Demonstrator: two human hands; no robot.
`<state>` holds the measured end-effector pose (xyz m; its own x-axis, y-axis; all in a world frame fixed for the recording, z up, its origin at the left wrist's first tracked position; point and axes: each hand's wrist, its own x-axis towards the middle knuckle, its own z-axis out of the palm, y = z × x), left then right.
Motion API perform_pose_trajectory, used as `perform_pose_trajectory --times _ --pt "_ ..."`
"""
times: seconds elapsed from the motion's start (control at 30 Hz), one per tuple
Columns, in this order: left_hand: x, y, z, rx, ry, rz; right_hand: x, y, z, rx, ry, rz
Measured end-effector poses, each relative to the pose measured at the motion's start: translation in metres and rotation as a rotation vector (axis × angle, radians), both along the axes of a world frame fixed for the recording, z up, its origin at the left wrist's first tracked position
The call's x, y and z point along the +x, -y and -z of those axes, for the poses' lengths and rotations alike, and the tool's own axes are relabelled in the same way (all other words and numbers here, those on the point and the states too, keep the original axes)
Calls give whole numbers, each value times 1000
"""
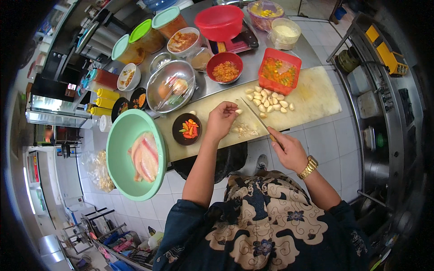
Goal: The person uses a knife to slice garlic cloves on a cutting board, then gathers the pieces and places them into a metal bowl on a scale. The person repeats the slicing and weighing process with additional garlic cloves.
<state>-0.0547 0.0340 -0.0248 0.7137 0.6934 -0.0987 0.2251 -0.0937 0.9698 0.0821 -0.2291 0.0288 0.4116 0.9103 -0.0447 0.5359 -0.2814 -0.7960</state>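
Between the fingertips of my left hand (221, 119) is a pale garlic clove (238, 111), held over the cutting board (205, 151). My right hand (289, 151) is wrapped round the wooden handle of a knife (255, 115), whose narrow blade points away and to the left, its tip close to the clove. Thin garlic skins and trimmings (244, 130) lie on the board below the blade. Beyond the knife sits a pile of peeled garlic cloves (267, 100). Left of my left hand stands a dark bowl of red and orange chillies (189, 129).
A large mint-green basin (118, 174) with fish fillets (145, 158) overhangs the table's left end. Behind the board stand a wrapped metal bowl (156, 92), a red bowl of orange shreds (226, 71), a red square container of diced vegetables (289, 83) and several lidded tubs.
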Motion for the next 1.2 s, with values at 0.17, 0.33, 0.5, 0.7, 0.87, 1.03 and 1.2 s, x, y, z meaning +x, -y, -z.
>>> perform_pose_trajectory --times 0.17,0.33,0.5,0.7,0.87,1.03,1.2 --pt "5 3 -4 246 -171 108 -10 -2 2 78 -104 39" --pt "15 13 -35 380 -311 97 -14 -3 -13 -11 -179 56" --pt "13 -9 -15 157 -308 -81 -13 8 -16 34 -202 93" --pt "9 -8 -19 441 -219 80 -4 28 -19 -18 -265 126" --pt "17 0 -20 511 -344 133 -5 30 -15 38 -184 106" --pt "7 1 -13 363 -303 122 -14 17 -23 10 -162 61" --pt "1 -2 -11 433 -228 171 -23 -1 -20 42 -124 6"
